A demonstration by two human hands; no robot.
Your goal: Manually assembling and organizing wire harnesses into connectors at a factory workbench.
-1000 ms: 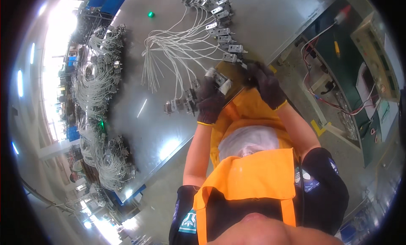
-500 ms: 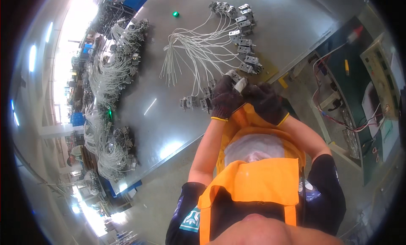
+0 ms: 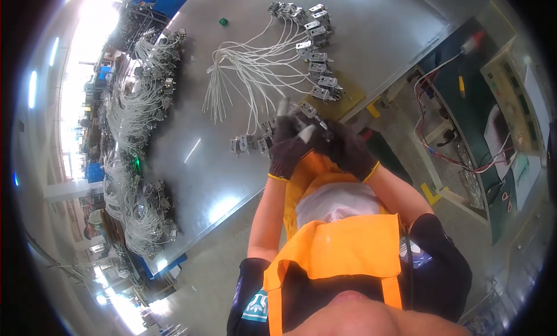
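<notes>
Both my hands wear dark knit gloves with yellow cuffs and meet at the table's near edge. My left hand [image 3: 287,144], blurred, has its white-covered thumb and forefinger around a small metal-cased part [image 3: 307,109]; the contact is hard to make out. Close beside it, my right hand [image 3: 347,149] is closed, fingers bent toward the same spot; what it grips is hidden and smeared. Beyond them lies a white wire bundle [image 3: 243,63], fanning out to a curved row of similar metal-cased parts [image 3: 318,57]. A few more such parts [image 3: 241,143] lie left of my left hand.
Heaps of white-wired parts [image 3: 136,110] line the table's left side. A small green round piece [image 3: 223,22] lies on the grey metal table [image 3: 197,104]. At right, a green-topped bench [image 3: 449,75] holds a control box [image 3: 510,95], loose cables and a yellow-handled tool [image 3: 462,85].
The whole view has shifted, so the table's things appear farther left. My left hand has drawn back slightly and turned, its forefinger now pointing away. My right hand stays beside it.
</notes>
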